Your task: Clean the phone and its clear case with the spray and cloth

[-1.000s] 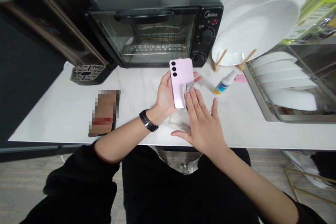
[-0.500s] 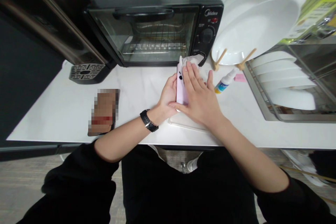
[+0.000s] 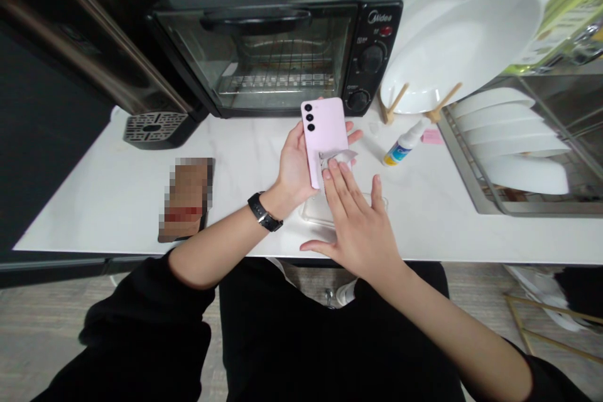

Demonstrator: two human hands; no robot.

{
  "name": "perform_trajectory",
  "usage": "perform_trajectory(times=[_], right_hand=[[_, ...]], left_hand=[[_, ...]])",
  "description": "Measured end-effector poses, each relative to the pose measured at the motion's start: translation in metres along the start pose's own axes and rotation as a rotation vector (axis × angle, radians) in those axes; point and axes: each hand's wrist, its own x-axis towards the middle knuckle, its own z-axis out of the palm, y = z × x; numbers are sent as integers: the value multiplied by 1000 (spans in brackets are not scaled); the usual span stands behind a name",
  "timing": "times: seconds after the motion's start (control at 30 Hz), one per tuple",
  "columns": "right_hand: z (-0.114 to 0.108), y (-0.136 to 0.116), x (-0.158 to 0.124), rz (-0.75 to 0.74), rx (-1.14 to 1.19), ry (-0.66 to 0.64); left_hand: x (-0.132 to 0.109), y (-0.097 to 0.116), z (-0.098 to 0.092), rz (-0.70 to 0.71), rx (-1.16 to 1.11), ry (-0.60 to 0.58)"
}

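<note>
My left hand is wrapped around a pale pink smartphone. The phone's back faces up, its three black camera lenses near the top left corner. My right hand lies open, fingers stretched flat and thumb spread wide. Its fingertips press a thin white wipe against the lower part of the phone's back. On the counter below the phone rests a clear phone case, partly covered by my right hand. A small spray bottle with a blue and yellow label stands to the right.
A black toaster oven stands behind my hands. Left of it is a drip tray. A pixelated dark object lies on the white counter. White plates stand in a rack at right, beside a sink holding bowls.
My right hand has slid down the phone toward me with the wipe, uncovering the lenses and upper back. The phone's back now faces up more fully in my left hand.
</note>
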Motion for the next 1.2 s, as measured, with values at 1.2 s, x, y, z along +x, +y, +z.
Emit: perform_trajectory(times=[1.2], right_hand=[[-3,17,-3,-99,-18,-10]], left_hand=[[2,1,-1,-85,-44,23]])
